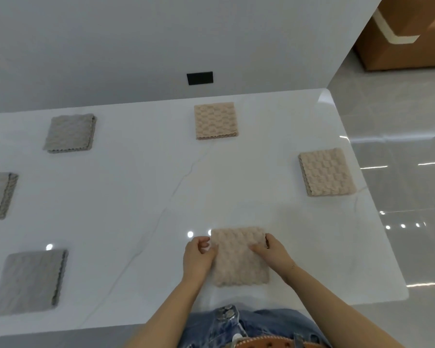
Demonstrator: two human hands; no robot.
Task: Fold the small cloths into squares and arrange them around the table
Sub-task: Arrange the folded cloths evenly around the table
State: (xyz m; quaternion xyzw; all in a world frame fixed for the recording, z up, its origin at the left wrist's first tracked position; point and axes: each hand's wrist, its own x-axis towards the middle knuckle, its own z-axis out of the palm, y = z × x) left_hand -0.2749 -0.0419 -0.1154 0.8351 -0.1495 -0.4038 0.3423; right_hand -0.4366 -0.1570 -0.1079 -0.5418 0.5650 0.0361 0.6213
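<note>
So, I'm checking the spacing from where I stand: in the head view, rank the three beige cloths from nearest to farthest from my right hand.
From the right hand:
1. Beige cloth under both hands, near edge, touching it.
2. Beige cloth at the right edge.
3. Beige cloth at the far edge.

Bare forearms, blue jeans (pixel 226 327), a brown studded belt (pixel 269 344).
</note>
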